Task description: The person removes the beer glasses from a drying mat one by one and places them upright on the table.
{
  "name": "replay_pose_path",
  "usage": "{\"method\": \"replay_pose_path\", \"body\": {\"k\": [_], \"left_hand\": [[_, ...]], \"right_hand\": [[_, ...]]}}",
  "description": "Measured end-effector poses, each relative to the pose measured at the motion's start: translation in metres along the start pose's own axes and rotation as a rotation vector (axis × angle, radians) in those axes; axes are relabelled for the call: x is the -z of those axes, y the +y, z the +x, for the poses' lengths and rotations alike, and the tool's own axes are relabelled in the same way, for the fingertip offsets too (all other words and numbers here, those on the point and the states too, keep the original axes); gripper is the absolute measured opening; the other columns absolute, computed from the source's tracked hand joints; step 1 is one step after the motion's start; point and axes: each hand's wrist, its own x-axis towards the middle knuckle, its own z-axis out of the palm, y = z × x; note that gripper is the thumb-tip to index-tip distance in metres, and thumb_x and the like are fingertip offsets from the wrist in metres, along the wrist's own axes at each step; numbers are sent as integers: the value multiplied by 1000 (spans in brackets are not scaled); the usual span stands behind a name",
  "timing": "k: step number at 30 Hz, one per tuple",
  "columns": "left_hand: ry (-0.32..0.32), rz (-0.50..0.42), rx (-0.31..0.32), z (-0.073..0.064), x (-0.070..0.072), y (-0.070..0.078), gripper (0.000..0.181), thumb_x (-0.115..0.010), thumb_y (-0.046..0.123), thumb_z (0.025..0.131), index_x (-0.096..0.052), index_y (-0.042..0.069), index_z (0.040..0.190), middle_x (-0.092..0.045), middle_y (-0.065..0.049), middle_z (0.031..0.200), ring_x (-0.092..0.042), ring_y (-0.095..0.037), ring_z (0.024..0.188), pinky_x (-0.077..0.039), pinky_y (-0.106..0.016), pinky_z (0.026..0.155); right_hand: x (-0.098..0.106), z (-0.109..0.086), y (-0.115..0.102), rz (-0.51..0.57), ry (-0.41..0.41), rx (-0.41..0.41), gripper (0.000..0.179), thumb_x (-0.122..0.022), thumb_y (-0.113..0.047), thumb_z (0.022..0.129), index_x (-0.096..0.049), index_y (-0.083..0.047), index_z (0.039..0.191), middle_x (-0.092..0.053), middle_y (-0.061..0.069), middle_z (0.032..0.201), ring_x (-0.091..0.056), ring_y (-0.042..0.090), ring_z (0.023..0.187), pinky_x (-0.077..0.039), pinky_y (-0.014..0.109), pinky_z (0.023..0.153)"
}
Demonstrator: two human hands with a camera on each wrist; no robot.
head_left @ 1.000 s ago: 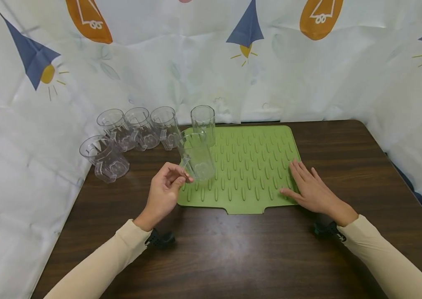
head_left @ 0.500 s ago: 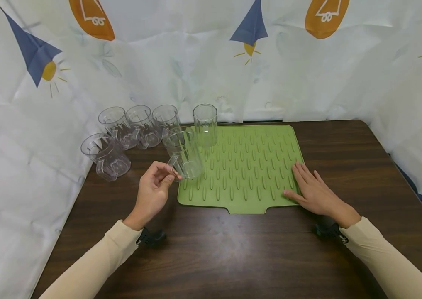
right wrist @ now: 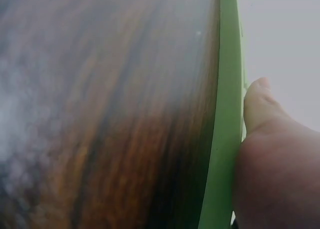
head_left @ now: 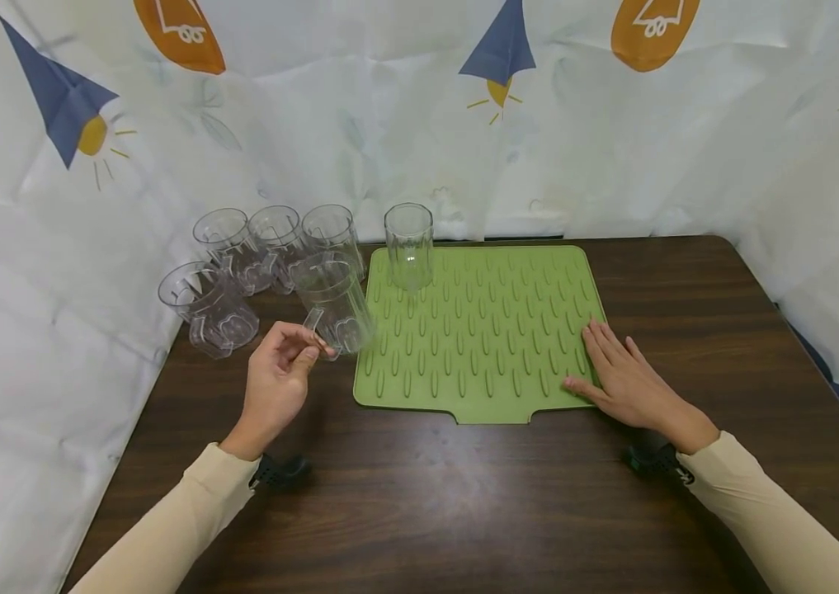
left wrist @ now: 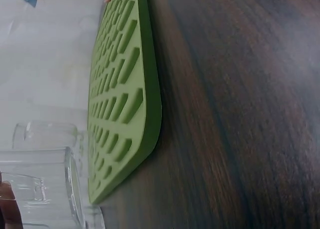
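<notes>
My left hand (head_left: 280,379) pinches the handle of a clear mug (head_left: 336,309), which overlaps the left edge of the green ribbed mat (head_left: 489,404) in the head view. In the left wrist view that mug (left wrist: 40,184) shows at the lower left, with a fingertip at its handle. My right hand (head_left: 623,375) lies flat with fingers spread on the mat's right edge. The right wrist view shows its thumb (right wrist: 262,106) against the mat's green rim (right wrist: 225,114). A clear glass (head_left: 409,256) stands upright on the mat's back left corner.
Several clear mugs stand left of the mat: a back row with one mug (head_left: 226,247) at its left end, and another mug (head_left: 211,309) nearer the front. The dark wooden table (head_left: 419,495) meets a white patterned curtain (head_left: 360,124) behind and at the sides.
My left hand has moved left with the mug, from over the mat to its left edge, near the other mugs. My right hand stays in place on the mat.
</notes>
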Motion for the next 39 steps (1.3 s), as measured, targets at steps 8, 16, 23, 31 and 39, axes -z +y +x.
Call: {"method": "replay_pose_path", "body": {"k": [8,16,23,31,39], "left_hand": [[58,-24,3,1,10,-7,11,-57,-16,96,-51,-16,106,-66,2,95,-72,-4,88,-60,-17,85],[101,-43,5,2,17,-14,11,-55,-20,95,-51,-19,105,-67,1,93,-73,-4,85,-60,-16,82],[116,-3,28,1,22,-20,11,-54,-22,94,-52,-18,103,-67,4,91,-72,-2,84,-59,-16,79],[123,12,30,1,26,-26,10,-56,-20,94,-52,-17,103,-68,5,90,-72,-1,84,-58,-15,77],[124,42,45,0,28,-31,9,-55,-20,95,-53,-16,103,-67,5,91,-72,0,85,-59,-14,83]], "right_hand": [[0,0,1,-6,2,11,97,-51,-58,104,-4,1,164,0,26,174,-5,46,162,-7,70,128],[-1,1,1,-12,-2,8,97,-50,-59,104,-4,1,165,1,25,174,-5,46,162,-7,70,128],[-1,1,1,-10,-2,6,97,-50,-59,104,-4,1,165,0,25,174,-5,46,162,-7,70,129],[-1,1,1,-20,4,8,97,-50,-59,104,-4,1,165,-1,25,174,-6,46,162,-8,70,128],[-2,1,1,-16,-6,1,97,-50,-59,104,-3,1,165,1,25,174,-5,46,162,-6,70,129]]}}
